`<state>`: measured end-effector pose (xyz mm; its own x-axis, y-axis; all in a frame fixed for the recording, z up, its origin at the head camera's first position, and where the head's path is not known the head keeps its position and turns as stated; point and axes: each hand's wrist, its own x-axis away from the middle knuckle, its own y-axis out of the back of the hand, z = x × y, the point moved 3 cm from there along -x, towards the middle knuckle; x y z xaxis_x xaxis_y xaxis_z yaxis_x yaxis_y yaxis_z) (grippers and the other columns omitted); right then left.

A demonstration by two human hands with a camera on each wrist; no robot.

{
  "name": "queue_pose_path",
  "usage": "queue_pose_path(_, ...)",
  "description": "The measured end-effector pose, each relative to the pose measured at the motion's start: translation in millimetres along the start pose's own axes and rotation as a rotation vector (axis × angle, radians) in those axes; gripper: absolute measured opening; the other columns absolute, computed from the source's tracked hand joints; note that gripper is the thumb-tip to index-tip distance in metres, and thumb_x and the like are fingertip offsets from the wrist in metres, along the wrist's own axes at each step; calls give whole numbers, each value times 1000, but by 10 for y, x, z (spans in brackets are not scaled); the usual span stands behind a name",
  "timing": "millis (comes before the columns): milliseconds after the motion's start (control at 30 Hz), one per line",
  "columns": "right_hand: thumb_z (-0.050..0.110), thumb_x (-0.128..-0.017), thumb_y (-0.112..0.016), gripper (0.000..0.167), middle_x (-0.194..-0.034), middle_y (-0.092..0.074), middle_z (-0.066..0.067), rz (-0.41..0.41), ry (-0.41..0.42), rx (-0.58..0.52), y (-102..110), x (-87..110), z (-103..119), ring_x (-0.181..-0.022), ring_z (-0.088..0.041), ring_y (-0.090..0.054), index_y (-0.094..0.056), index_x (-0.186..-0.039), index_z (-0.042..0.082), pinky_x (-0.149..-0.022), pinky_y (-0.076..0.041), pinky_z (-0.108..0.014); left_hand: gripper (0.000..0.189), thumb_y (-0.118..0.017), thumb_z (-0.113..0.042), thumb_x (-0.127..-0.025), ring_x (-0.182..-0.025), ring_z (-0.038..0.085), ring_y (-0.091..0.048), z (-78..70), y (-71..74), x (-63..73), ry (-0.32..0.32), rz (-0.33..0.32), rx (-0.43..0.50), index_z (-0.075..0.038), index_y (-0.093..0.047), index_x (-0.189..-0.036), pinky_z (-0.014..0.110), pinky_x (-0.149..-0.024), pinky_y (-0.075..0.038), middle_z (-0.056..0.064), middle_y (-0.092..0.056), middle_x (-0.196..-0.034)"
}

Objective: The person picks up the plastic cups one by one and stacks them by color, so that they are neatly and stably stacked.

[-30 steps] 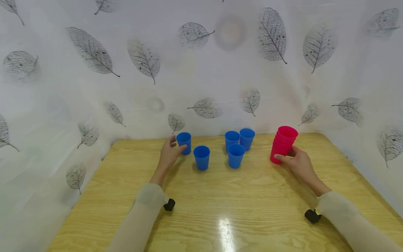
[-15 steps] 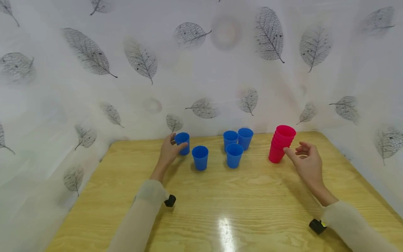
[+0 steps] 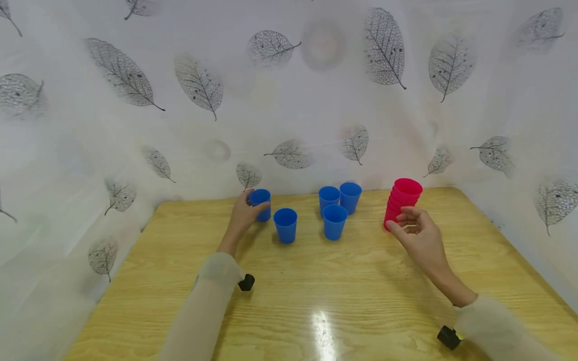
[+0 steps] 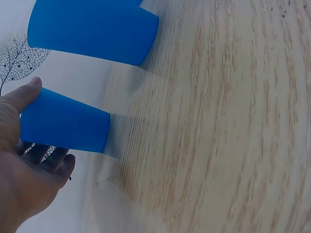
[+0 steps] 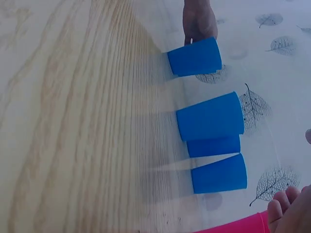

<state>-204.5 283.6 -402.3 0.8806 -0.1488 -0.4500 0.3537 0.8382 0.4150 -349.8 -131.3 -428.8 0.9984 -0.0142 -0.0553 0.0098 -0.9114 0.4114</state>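
Observation:
My left hand [image 3: 241,218] holds the far-left blue cup [image 3: 264,215] upright, thumb on its near side and fingers curled behind. In the left wrist view the thumb lies at the rim of this blue cup [image 4: 68,121]. Just to its right stands another blue cup [image 3: 286,230]. A stack of nested red cups [image 3: 403,195] stands upright at the right. In front of that stack is my right hand [image 3: 423,243], fingers loosely bent with nothing in them, overlapping the stack's lower part. Only a red edge [image 5: 238,225] of the stack shows in the right wrist view.
Three blue cups stand grouped mid-table: a front cup [image 3: 334,225], a back-left cup [image 3: 328,197] and a back-right cup [image 3: 350,198]. The wooden table [image 3: 280,291] meets a leaf-patterned curtain [image 3: 289,100] along its back edge.
My right hand has let go of the red stack, drawn back to the right, then come left in front of it. My left hand has closed in around the far-left blue cup.

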Motion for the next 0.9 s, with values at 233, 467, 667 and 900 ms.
queue_pose_path(233,15,-95,-77,49,-121,-66,-17,118,3,-23,-262,-6,69,-104,-21,-64,-55,-134,-7,-83,-49,-8,81,-76,-34,-95,-140,41,-46,-52,16,17,9,0,-54,1,-37,-156,52,-115,-40,25,-45,-154)
queue_pose_path(467,22,-96,-76,58,-132,-61,-26,242,-75,-33,-485,-75,-33,-116,-37,-61,-52,-140,-8,-84,-49,-10,83,-72,-38,-97,-144,43,-40,-57,54,46,12,35,-151,2,-33,-158,56,-117,-37,25,-38,-159)
queue_pose_path(667,26,-97,-75,65,-136,-59,-27,324,-110,5,-619,-101,-53,-120,-39,-60,-48,-145,-8,-88,-51,-18,82,-72,-39,-98,-143,44,-42,-11,101,71,20,68,-187,2,-33,-157,55,-115,-40,26,-39,-158)
queue_pose_path(900,24,-96,-75,65,-134,-60,-27,355,-97,0,-725,-143,-40,-120,-40,-61,-47,-145,-10,-95,-56,-40,78,-73,-38,-97,-139,44,-46,6,186,107,-5,111,-239,1,-38,-155,57,-113,-42,27,-45,-154)
